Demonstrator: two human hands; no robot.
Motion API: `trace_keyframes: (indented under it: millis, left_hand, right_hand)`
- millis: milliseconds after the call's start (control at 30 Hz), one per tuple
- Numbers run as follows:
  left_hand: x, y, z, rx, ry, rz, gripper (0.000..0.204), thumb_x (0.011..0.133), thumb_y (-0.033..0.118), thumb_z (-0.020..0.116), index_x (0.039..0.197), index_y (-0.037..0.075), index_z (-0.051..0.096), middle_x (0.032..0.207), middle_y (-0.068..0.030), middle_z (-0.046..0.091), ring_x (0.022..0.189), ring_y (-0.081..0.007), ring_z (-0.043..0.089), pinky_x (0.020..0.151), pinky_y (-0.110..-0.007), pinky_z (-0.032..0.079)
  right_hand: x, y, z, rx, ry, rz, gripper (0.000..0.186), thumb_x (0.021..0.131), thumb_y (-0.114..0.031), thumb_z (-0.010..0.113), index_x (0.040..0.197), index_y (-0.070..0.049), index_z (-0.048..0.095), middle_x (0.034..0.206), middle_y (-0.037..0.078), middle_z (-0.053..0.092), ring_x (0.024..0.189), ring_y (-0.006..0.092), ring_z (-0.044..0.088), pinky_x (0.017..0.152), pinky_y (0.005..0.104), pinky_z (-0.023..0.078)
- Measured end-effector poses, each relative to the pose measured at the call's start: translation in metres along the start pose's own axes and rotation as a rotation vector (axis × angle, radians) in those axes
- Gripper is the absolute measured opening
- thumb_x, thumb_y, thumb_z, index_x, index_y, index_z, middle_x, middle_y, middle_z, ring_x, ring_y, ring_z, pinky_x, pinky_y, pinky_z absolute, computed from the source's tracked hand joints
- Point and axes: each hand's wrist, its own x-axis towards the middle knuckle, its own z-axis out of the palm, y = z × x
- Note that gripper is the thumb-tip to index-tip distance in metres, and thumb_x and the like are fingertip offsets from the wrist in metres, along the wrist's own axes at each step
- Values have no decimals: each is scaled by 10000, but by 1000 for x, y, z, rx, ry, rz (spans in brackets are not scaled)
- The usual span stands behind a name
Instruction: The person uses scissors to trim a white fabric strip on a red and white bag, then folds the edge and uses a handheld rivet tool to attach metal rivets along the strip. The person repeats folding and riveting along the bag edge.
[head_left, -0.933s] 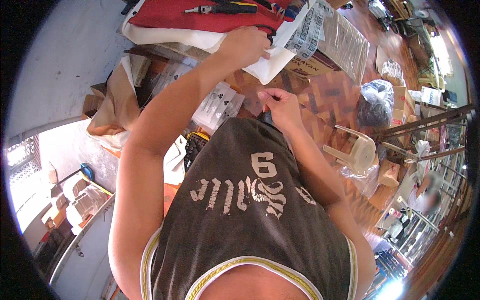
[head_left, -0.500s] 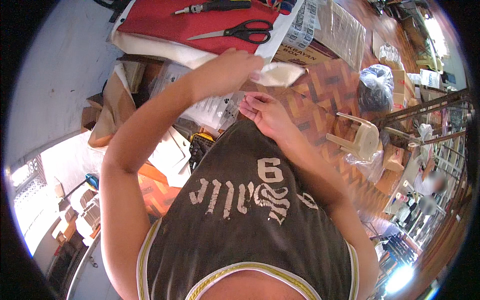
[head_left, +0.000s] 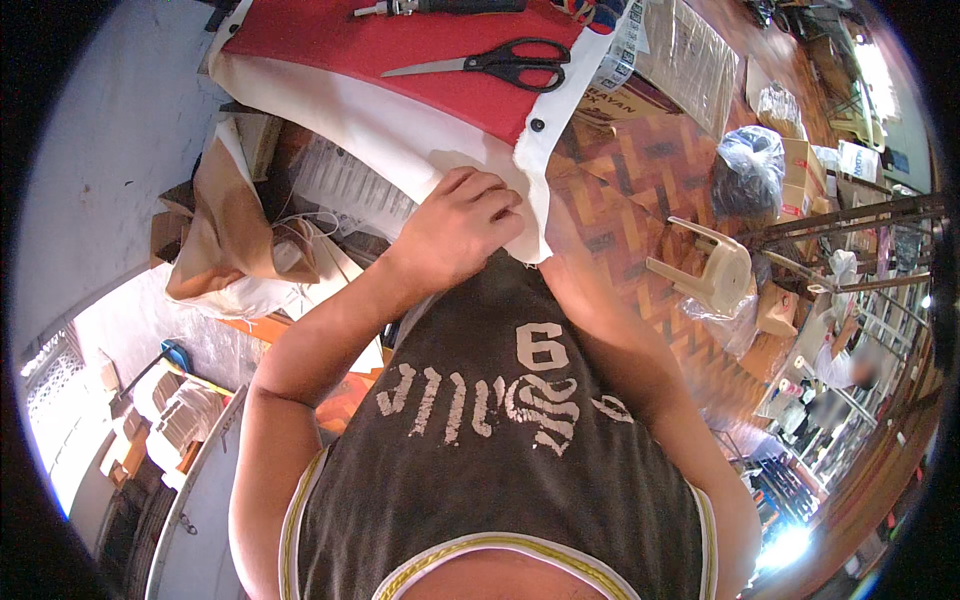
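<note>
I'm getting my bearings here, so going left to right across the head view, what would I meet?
Crumpled brown sheet, left hand, cream plastic chair, person in the background.

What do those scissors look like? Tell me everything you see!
The scissors have two black loop handles, plastic by the look, and a slim, pointed, silvery blade, like metal. Only one blade shows clearly, so they seem shut. They lie flat on the red cloth, tip toward the person's left, handles to the right near the white border. Nobody is touching them.
</note>
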Motion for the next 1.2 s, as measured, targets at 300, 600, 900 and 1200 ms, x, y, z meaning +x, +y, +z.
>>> trace_keyframes:
  millis: [300,600,900,1200]
  left_hand:
    - [-1,2,-1,-7,-47,-12,268,706,85,636,970,41,620,1153,-101,630,1226,-309,540,1094,-464,416]
    - [-3,-1,4,-57,-21,2,297,742,100,610,1030,31,633,1171,-147,630,1226,-340,563,1128,-469,405]
    - [-9,2,10,89,-154,-22,244,779,187,601,961,52,690,1035,-106,649,1147,-299,586,1131,-474,373]
    - [-3,9,5,173,-138,-27,310,769,179,602,1013,17,703,1184,-155,640,1216,-310,562,1118,-474,384]
  right_hand:
    - [7,6,-16,-174,132,-42,350,1041,-244,476,1323,-50,550,1223,105,624,1069,236,646,895,381,563]
    - [4,-12,16,-226,320,-34,310,1036,-206,437,1258,-31,564,1114,118,660,986,251,679,840,382,588]
    - [-14,-41,63,-102,295,47,340,984,-211,588,1245,5,560,1095,96,666,973,217,674,896,393,544]
    - [-1,-42,62,-484,418,-13,280,945,-16,569,1221,27,553,1097,127,656,970,222,663,854,351,556]
